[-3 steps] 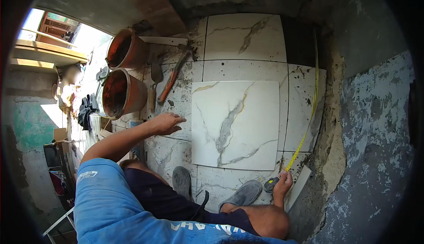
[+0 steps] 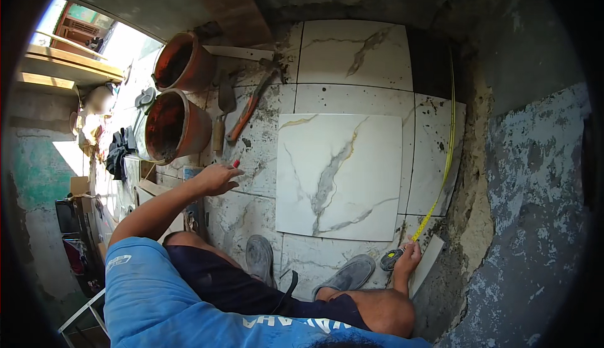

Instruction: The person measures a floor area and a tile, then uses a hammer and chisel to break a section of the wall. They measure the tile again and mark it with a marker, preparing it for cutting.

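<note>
My left hand (image 2: 217, 179) hovers left of a loose white marble-look tile (image 2: 340, 178), fingers curled around a small red thing (image 2: 236, 163); only its red end shows. The tile lies flat over the laid floor tiles, its edges not lined up with their joints. At lower right, my right hand (image 2: 408, 261) pinches the yellow blade of a tape measure (image 2: 391, 259) near its dark case. The blade (image 2: 449, 140) runs out along the right wall to the dark gap at the far corner, bowing slightly.
Two orange buckets (image 2: 200, 135) stand at left. Beside them lie a trowel (image 2: 226, 93) and an orange-handled hammer (image 2: 246, 112). A narrow tile strip (image 2: 428, 263) leans near my right hand. A rough, broken wall base (image 2: 476, 222) borders the right side.
My left hand has drawn back left and slightly toward me, and the red end now shows. My right hand keeps its hold on the tape. The whole view has shifted slightly.
</note>
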### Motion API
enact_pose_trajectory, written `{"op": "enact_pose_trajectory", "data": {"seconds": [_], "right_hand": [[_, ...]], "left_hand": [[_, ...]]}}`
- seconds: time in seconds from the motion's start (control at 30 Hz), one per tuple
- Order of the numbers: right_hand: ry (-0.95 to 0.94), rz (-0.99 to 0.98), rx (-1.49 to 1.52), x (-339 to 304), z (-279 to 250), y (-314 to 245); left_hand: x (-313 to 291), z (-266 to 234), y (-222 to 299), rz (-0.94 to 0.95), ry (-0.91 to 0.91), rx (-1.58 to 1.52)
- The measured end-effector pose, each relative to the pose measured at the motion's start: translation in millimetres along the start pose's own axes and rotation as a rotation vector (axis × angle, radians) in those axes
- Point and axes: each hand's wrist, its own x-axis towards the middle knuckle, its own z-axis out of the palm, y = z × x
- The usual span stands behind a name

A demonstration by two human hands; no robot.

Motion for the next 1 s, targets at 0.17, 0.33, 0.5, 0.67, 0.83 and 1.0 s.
{"op": "enact_pose_trajectory", "data": {"seconds": [0.17,0.33,0.5,0.67,0.83,1.0], "right_hand": [[0.188,-0.147,0.018,-8,0,-34],[0.324,-0.194,-0.028,-8,11,-69],[0.101,0.219,0.078,-2,22,-74],[-0.181,0.32,0.268,-4,35,-113],[-0.167,0.147,0.212,3,37,-114],[-0.176,0.052,0.232,-8,46,-68]], "left_hand": [[-73,43,-43,-0.135,0.078,-0.121],[-94,66,-46,-0.101,0.165,-0.193],[-107,73,-29,-0.02,0.25,-0.306],[-123,76,-17,-0.035,0.215,-0.407],[-143,95,-24,-0.055,0.244,-0.479],[-160,102,-26,-0.066,0.247,-0.499]]}}
